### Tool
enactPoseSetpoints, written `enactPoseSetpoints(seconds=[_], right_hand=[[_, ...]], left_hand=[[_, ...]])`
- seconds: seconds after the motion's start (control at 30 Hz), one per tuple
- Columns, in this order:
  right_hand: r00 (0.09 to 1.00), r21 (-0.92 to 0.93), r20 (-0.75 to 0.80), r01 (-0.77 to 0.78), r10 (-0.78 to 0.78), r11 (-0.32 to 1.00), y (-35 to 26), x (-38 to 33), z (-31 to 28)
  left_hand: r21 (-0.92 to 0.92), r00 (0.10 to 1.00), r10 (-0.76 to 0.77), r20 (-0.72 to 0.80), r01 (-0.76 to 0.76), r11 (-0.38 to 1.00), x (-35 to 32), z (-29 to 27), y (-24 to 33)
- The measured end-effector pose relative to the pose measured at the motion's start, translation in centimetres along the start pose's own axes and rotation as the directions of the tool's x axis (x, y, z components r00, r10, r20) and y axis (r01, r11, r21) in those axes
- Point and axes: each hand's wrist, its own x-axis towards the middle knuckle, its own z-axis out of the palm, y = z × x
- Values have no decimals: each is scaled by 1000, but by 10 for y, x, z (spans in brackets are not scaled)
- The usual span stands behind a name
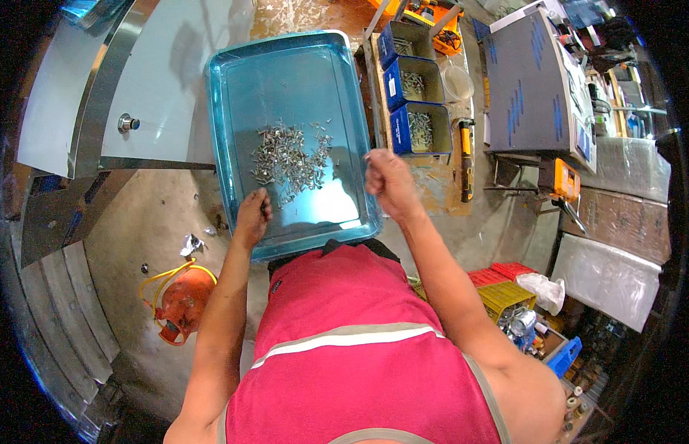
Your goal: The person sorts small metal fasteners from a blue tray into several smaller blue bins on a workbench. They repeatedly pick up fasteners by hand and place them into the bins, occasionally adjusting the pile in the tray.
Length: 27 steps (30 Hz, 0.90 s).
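A shiny metal tray (pixel 241 81) lies in front of me with a heap of several small silver screws (pixel 289 157) in its middle. My left hand (pixel 252 214) rests on the tray's near left part, fingers bent over a few screws at the heap's edge. My right hand (pixel 387 181) hovers at the tray's right rim, closed in a loose fist, seemingly pinching something small; what it holds is too small to tell. Three blue bins (pixel 418 127) holding screws stand in a row just right of the tray.
A white metal cabinet panel with a knob (pixel 127 123) stands to the left. An orange gas cylinder with a yellow hose (pixel 183 300) sits on the concrete floor at lower left. A grey case (pixel 526 81), a yellow-handled tool (pixel 466 159) and red and yellow crates (pixel 500 285) are on the right.
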Motion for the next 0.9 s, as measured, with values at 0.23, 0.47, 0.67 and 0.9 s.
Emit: enactPoseSetpoints(seconds=[0.23, 0.47, 0.67, 0.9], right_hand=[[656, -667, -224, 436, -721, 604, -93, 75, -56], [573, -722, -6, 565, -820, 400, -80, 71, -28], [943, -791, 192, 313, -274, 525, 54, 28, 9], [957, -936, 174, 234, -230, 262, 122, 46, -12]], left_hand=[[302, 991, 130, -44, -111, 947, -5, 4, 6], [655, 915, 395, -81, -250, 713, -17, 15, 15], [977, 887, 457, 64, -149, 153, -6, 40, 5], [985, 826, 537, 169, -157, -68, 12, 47, -11]])
